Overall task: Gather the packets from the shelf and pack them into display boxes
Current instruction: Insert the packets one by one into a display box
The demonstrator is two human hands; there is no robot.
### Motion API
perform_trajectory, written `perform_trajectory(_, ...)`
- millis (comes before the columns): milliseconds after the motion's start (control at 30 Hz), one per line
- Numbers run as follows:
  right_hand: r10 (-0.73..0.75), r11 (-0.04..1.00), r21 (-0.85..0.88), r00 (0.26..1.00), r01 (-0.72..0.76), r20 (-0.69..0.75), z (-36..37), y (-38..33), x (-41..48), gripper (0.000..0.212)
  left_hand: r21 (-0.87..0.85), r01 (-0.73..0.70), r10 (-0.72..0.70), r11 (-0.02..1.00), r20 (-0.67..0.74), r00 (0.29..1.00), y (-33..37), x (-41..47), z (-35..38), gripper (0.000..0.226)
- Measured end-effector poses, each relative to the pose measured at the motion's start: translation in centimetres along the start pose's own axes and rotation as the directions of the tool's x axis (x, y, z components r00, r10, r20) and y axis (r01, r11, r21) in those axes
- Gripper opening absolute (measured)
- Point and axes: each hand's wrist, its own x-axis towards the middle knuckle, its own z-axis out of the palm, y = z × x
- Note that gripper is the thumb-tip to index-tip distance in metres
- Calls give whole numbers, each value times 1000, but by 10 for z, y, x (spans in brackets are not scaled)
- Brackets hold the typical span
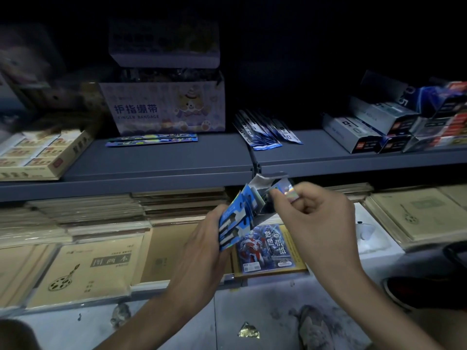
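Note:
My left hand [202, 245] grips a fanned stack of blue packets [236, 221] below the front edge of the grey shelf [161, 162]. My right hand [321, 218] pinches one shiny packet [285, 189] at the top of that stack, beside a small open box flap [262, 180]. Several more blue packets [265, 132] lie in a loose pile on the shelf, behind and above my hands. A flat blue packet [151, 140] lies in front of the finger bandage box [166, 107].
Grey and black boxes [379, 125] are stacked at the shelf's right. A tan carton [38, 152] sits at the left. Below, brown drawing books [88, 263] and a blue hero-print pad [265, 246] fill the lower shelf. A crumpled wrapper [249, 330] lies on the floor.

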Motion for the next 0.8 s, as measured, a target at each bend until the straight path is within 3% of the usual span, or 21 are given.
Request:
perform_trajectory(200, 79, 995, 51, 993, -84, 93, 4, 4, -3, 31, -10, 0, 0, 1000, 22, 1000, 1, -1, 0, 71)
perform_trajectory(300, 101, 994, 41, 989, -106, 105, -3, -1, 0, 24, -11, -2, 3, 1000, 7, 1000, 1, 0, -2, 61)
perform_trajectory(633, 179, 984, -19, 964, -178, 195, -2, -7, 0, 46, 37, -7, 7, 999, -3, 1000, 3, -4, 0, 56)
perform_trajectory(800, 288, 951, 18, 904, -309, 316, -4, -12, 4, 47, 51, 9, -8, 999, -8, 1000, 3, -5, -1, 64)
